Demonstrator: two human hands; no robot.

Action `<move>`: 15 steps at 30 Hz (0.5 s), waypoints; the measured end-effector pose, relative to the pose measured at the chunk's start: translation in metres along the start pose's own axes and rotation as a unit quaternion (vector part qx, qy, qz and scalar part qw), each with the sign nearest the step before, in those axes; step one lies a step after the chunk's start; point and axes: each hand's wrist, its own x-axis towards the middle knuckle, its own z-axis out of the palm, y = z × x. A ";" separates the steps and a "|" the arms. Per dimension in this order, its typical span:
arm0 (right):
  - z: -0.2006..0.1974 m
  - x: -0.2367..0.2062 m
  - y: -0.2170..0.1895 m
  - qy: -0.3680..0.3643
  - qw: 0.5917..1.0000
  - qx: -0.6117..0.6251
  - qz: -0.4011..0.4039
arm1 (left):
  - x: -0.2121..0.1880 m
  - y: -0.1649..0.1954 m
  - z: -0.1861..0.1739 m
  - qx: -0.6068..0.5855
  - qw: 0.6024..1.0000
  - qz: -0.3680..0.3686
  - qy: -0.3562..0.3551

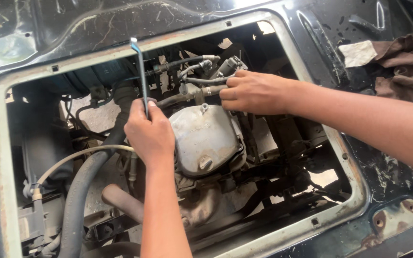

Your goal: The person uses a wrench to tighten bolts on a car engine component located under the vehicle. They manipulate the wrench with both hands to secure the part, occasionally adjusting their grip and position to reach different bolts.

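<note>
A wide rectangular opening (283,33) in dark, scuffed sheet metal shows an engine bay below, and both hands reach down into it. In the middle sits the grey engine cover (205,138), dusty, with a round cap near its near edge. A thick black hose (84,191) curves up the left side, with a thin pale hose (72,157) looping across it. Far right, on the panel, lies a brown rag (402,62) with a scrap of paper. The left hand (149,134) is clenched around the lower end of a thin bent metal rod (142,71), which stands nearly upright just left of the cover, its hooked top clear of the opening's far edge. The right hand (249,91) is closed on a small hose fitting (206,90) just beyond the cover, among clustered pipes. To my eye the job wants the rod kept steady and upright while the right hand holds the fitting firmly, without pulling the pipes sideways.
</note>
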 end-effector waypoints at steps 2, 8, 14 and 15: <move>0.000 -0.001 -0.001 -0.015 0.998 0.039 0.052 | 0.000 0.000 -0.001 -0.004 1.000 0.004 -0.007; 0.011 -0.003 -0.039 0.020 0.927 0.190 0.323 | 0.001 -0.001 0.001 -0.001 1.000 0.015 -0.012; 0.012 0.016 -0.044 0.007 0.860 0.208 0.466 | -0.001 -0.001 0.002 -0.004 0.999 0.040 -0.001; 0.010 0.019 -0.042 -0.026 0.848 0.212 0.485 | -0.001 -0.001 0.001 -0.003 0.999 0.040 0.001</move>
